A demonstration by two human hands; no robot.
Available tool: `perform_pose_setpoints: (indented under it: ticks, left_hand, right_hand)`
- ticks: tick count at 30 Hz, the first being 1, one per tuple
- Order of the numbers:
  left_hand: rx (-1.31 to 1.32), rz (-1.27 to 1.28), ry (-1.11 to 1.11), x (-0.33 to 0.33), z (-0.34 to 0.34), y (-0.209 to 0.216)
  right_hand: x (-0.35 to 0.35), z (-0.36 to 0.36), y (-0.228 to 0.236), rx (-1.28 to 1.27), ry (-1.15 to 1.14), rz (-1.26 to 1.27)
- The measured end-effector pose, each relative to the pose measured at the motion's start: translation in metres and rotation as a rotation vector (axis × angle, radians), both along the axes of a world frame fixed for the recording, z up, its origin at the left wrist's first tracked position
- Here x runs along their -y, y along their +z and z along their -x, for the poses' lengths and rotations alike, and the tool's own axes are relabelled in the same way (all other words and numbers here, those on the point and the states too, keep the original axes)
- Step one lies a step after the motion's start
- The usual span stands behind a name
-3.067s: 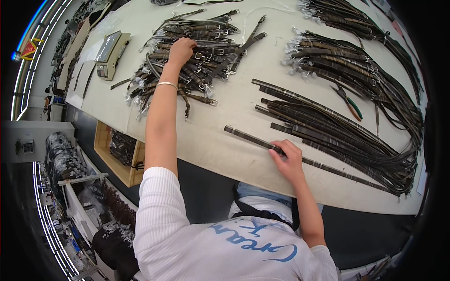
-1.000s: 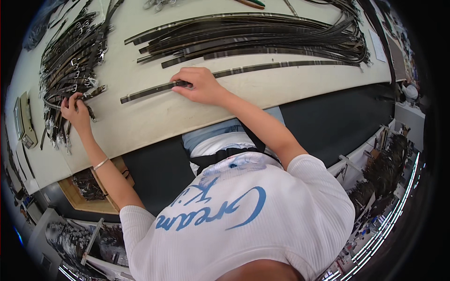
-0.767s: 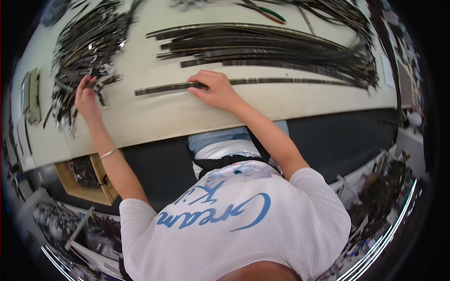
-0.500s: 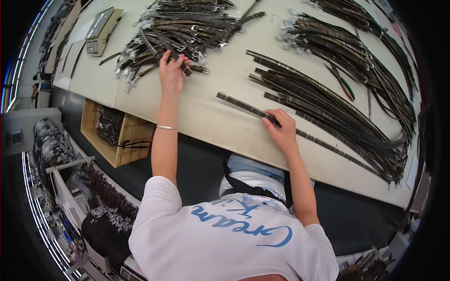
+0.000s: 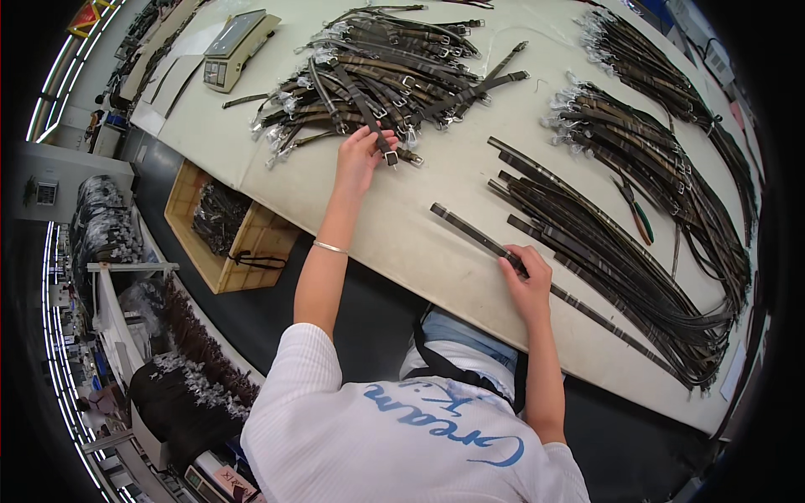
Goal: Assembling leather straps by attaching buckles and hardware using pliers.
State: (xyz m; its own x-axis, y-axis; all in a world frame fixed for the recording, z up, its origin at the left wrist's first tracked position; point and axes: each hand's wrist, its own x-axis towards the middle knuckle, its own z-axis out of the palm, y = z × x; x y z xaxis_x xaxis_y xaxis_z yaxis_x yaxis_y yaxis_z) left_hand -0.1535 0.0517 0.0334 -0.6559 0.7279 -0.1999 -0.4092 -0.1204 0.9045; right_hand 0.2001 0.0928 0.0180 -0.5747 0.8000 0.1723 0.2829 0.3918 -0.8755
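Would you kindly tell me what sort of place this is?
Probably a workshop or factory: a heap of buckled straps and pliers lie on a large table.

the left hand (image 5: 359, 158) holds a short strap (image 5: 362, 105) near its buckle (image 5: 391, 158), at the near edge of a messy pile (image 5: 419, 63) of dark straps. the right hand (image 5: 528, 277) pinches a long strap (image 5: 465, 226) that lies on the pale table (image 5: 402, 235). just past it, more long straps lie side by side in a bunch (image 5: 604, 256). behind them are pliers (image 5: 635, 211), with green and orange handles, next to a bunch of straps with clips (image 5: 629, 138). a scale (image 5: 241, 49) sits to the left of the messy pile. down low, by the table's near edge, a yellowish box (image 5: 260, 243) holds dark things.
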Motion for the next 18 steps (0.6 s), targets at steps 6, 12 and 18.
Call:
perform_pose_setpoints:
  ticks: [6,12,18]
  left_hand:
    - [-0.233,0.200,-0.116,0.017,0.012,0.009]
    - [-0.352,0.370,-0.094,0.023,0.018,0.011]
    - [-0.541,0.464,-0.030,0.031,0.039,0.006]
  right_hand:
    - [0.000,0.002,0.001,-0.011,0.002,0.000]
    - [0.000,0.000,0.000,-0.022,-0.004,-0.010]
    - [0.000,0.001,0.002,-0.027,0.008,0.012]
